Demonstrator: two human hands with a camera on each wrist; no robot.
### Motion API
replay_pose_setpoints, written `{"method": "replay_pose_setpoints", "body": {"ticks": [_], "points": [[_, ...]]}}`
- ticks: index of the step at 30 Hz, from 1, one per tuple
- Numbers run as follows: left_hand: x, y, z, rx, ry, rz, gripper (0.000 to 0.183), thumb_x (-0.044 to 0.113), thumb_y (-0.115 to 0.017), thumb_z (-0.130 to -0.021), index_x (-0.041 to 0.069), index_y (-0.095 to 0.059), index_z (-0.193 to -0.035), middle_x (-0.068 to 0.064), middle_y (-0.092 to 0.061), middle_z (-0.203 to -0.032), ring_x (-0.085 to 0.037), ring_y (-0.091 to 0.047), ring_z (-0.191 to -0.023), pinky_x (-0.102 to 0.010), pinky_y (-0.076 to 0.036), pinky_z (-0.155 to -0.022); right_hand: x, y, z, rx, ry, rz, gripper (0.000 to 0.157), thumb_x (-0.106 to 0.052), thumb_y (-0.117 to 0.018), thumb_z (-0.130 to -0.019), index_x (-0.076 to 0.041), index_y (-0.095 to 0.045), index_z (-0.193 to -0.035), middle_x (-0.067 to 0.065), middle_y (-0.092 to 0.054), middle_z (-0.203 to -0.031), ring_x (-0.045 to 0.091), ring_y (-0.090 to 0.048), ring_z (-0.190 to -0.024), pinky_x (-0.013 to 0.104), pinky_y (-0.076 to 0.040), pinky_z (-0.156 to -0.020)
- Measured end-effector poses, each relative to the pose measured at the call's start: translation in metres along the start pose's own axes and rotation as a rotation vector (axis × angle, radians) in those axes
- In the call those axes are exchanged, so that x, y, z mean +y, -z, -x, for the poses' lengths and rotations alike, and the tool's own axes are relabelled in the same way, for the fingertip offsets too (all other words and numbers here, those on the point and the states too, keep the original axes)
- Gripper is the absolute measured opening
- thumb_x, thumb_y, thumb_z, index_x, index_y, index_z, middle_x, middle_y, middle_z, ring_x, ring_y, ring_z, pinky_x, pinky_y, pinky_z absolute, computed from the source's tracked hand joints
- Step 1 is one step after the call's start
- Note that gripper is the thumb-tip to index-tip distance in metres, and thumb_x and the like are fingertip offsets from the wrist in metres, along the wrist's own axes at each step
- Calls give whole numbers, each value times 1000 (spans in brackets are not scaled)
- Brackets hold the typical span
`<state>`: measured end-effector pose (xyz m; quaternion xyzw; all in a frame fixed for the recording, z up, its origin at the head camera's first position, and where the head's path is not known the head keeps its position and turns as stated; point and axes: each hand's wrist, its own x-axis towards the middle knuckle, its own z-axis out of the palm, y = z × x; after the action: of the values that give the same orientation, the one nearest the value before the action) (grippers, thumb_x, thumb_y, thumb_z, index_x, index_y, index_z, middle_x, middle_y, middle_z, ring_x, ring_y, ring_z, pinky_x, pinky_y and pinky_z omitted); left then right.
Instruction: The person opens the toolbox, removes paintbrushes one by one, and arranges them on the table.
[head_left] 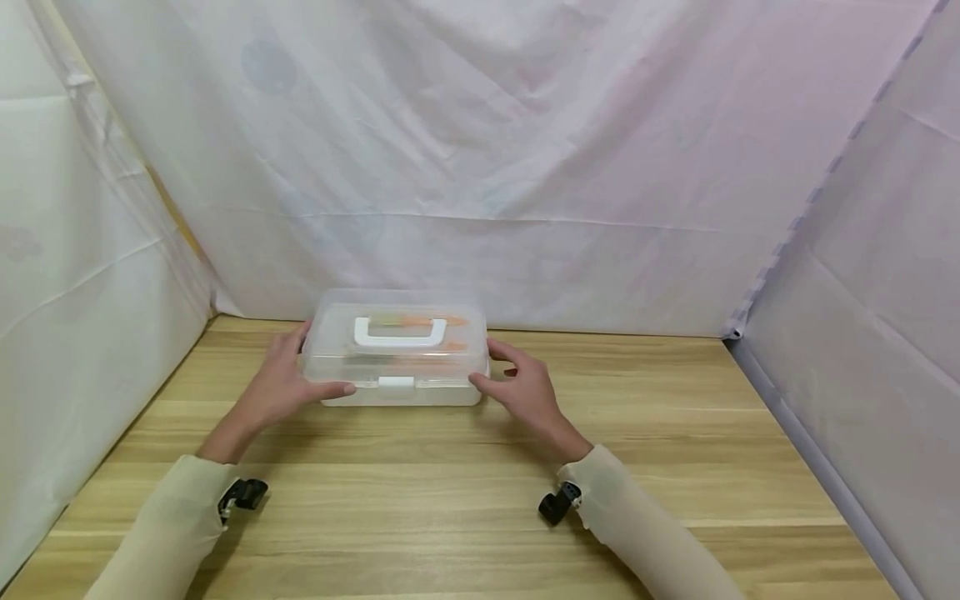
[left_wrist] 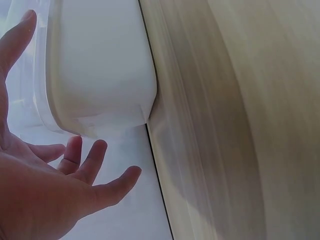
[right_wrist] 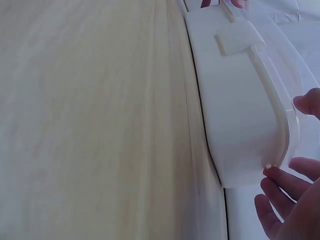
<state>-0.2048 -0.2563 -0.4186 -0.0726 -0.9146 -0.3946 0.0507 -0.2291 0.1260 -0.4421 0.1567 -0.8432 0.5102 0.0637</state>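
Observation:
A translucent lidded plastic box (head_left: 442, 393) with a white carry handle (head_left: 397, 341) and a white front latch (head_left: 396, 383) sits on the wooden table. Orange and greenish shapes show blurrily through its lid. At the box's left end is my left hand (head_left: 276, 385), thumb stretched along the front edge; in the left wrist view its fingers (left_wrist: 95, 160) spread loosely, fingertips right at the rim. My right hand (head_left: 531, 390) is at the right end, thumb by the front corner. In the right wrist view, its fingers (right_wrist: 285, 182) reach the box's side just under the rim.
The wood-grain table (head_left: 420, 500) runs up to a white cloth (head_left: 600, 275) hanging close behind the box. More white cloth hangs at the left and right sides. Each sleeve cuff carries a small black camera (head_left: 558, 503).

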Motion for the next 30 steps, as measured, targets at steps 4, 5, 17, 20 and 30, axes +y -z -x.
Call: {"method": "replay_pose_setpoints", "body": {"ticks": [4, 5, 17, 20, 30], "points": [[6, -7, -2, -14, -7, 2, 134, 44, -102, -78, -1, -20, -174, -32, -35, -154, -45, -38, -134, -68, -41, -109, 3, 11, 5, 1, 1, -7, 58, -23, -90, -95, -13, -70, -149, 8, -73, -141, 32, -65, -134, 55, -55, -106], [8, -8, -3, -18, -6, 6, 134, 44, -102, -77, -1, -20, -174, -32, -35, -153, -45, -39, -134, -69, -41, -110, 4, 14, 6, 1, 4, -8, 58, -23, -89, -95, -13, -70, -149, 8, -73, -140, 32, -65, -133, 55, -55, -106], [30, -34, -13, -71, -38, 41, 136, 42, -103, -77, 2, -17, -175, -33, -32, -157, -50, -44, -142, -71, -43, -113, 22, 50, 17, 36, -17, 19, 60, -21, -90, -95, -10, -69, -150, 11, -73, -139, 32, -66, -132, 57, -55, -105], [34, -40, -15, -83, -44, 40, 135, 41, -103, -77, 1, -19, -175, -32, -33, -155, -48, -46, -139, -70, -45, -111, 28, 58, 19, 40, -17, 28, 60, -21, -90, -95, -11, -69, -150, 11, -73, -138, 31, -66, -131, 58, -55, -105], [46, -52, -20, -113, -72, 68, 128, 36, -102, -79, 5, -23, -174, -27, -35, -153, -49, -47, -143, -65, -54, -104, 41, 79, 23, 47, -23, 61, 60, -20, -90, -95, -9, -69, -150, 13, -74, -138, 32, -67, -130, 57, -56, -104]]}}
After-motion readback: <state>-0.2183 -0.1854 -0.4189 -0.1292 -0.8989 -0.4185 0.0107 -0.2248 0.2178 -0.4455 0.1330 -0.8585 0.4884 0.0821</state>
